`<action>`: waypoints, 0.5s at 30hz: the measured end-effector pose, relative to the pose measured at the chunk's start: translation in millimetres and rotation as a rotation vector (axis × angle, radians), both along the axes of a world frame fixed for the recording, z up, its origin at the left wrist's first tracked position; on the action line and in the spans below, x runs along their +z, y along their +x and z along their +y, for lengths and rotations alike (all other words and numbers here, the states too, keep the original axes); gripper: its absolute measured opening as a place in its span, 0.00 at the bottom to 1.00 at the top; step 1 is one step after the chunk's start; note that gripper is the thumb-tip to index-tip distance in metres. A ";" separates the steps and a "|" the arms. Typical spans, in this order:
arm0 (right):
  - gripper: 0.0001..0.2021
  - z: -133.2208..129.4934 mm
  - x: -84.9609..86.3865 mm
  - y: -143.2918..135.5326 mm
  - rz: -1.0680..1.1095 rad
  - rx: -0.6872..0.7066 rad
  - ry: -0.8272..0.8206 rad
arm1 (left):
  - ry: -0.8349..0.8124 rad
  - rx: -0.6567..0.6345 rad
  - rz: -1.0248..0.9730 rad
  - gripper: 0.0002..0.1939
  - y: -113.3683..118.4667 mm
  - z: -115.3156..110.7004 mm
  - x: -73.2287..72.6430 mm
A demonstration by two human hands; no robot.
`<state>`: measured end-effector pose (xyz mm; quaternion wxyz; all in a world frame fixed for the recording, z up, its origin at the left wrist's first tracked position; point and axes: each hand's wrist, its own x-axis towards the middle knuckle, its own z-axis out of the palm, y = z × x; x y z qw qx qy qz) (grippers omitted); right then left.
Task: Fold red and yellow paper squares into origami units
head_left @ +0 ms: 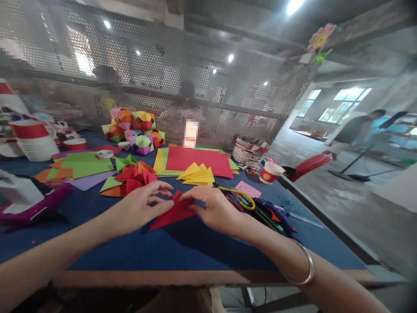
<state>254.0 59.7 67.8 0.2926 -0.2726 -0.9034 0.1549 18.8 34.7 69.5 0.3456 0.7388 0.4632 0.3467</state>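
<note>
Clock directions are taken from the red folded paper [176, 214], with twelve pointing away from the person.

Item in hand: the paper sits between the two hands, near the front edge of the blue table [211, 254]. Its tapered point projects toward eight o'clock, below the left hand; its upper edge meets the fingertips of both hands.

Right hand [216, 208]: positioned at three o'clock, grasping the paper's upper right edge between thumb and bent fingers. A metal bangle [309, 265] encircles the forearm.

Left hand [141, 206]: positioned at nine o'clock, fingers curved, thumb tip against the paper near its upper edge. Whether it pinches or merely steadies cannot be determined.

Surroundings: yellow folded pieces [197, 174] at one o'clock, just in front of a large red sheet [200, 160]; a cluster of red folded pieces [132, 177] at ten; multicoloured paper balls [143, 144] at eleven; a paper cup [270, 173] at two; a yellow-handled tool [253, 201] at three, beside the right hand.
</note>
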 end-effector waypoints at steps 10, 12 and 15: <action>0.15 -5.7 -25.1 24.3 -0.098 0.123 0.450 | -0.213 -0.033 0.026 0.23 12.4 29.5 -12.8; 0.15 -9.4 -30.2 33.0 -0.137 0.116 0.469 | -0.279 -0.023 0.027 0.27 10.0 27.5 -15.9; 0.14 -14.9 -36.4 44.2 -0.159 0.101 0.442 | -0.350 -0.026 0.034 0.29 6.4 23.7 -21.5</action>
